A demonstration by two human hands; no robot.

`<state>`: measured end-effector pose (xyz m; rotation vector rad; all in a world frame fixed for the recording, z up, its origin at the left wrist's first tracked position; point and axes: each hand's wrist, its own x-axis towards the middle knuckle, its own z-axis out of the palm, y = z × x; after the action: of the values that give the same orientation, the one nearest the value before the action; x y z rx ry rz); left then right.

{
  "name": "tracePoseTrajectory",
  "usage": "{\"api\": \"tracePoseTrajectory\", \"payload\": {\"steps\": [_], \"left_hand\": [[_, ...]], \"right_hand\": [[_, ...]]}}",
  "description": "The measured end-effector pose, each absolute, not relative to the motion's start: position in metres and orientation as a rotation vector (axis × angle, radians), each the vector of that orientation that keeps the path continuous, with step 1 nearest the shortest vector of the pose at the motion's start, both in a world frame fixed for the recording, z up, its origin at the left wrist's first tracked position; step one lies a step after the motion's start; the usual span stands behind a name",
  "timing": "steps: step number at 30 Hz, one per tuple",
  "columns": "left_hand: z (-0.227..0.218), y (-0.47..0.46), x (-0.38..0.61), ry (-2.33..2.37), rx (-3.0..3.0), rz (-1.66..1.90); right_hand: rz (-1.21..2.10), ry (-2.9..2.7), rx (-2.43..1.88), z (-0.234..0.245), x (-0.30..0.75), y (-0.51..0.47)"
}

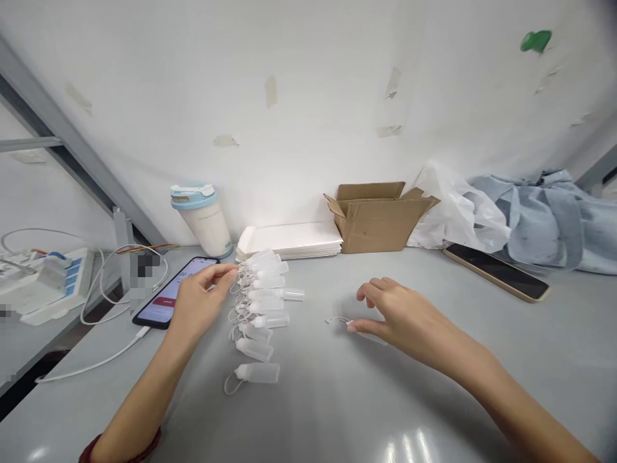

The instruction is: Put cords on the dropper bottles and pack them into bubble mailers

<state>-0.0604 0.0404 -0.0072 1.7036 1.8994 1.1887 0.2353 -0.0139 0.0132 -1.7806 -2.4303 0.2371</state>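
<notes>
Several small translucent white plastic bottles (263, 372) with thin white cord loops lie in a column on the grey table, caps and loops pointing left. At the far end of this column my left hand (200, 305) is closed in a pinch by the cord loops; what lies between its fingertips is too small to make out. To the right, my right hand (405, 318) has its fingers apart and curved. Its thumb is at the cap of one separate item with a white cord loop (340, 319), mostly hidden under the hand.
Behind the bottles are a stack of white boards or envelopes (294, 241) and an open cardboard box (376, 225). A lidded cup (205, 222) and a charging phone (157, 308) are at left. Another phone (496, 273), a plastic bag (457, 209) and blue cloth (544, 218) sit right.
</notes>
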Motion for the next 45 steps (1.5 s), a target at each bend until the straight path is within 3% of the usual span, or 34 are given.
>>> {"api": "tracePoseTrajectory", "payload": {"steps": [6, 11, 20, 31, 45], "left_hand": [[-0.007, 0.034, -0.052, 1.869, 1.713, 1.309], [-0.007, 0.017, -0.034, 1.791, 1.978, 1.391], [-0.019, 0.000, -0.010, 1.362, 2.239, 1.010], [-0.014, -0.002, -0.012, 1.431, 2.040, 0.986], [-0.008, -0.003, -0.010, 1.409, 1.897, 0.960]], "right_hand": [[0.590, -2.576, -1.907, 0.010, 0.241, -0.015], [0.508, -2.492, -1.792, 0.004, 0.232, -0.011], [0.757, -2.129, -1.402, -0.003, 0.212, -0.015], [1.023, -1.985, -1.348, 0.003, 0.204, -0.020], [1.035, -1.951, -1.297, 0.004, 0.204, -0.022]]}}
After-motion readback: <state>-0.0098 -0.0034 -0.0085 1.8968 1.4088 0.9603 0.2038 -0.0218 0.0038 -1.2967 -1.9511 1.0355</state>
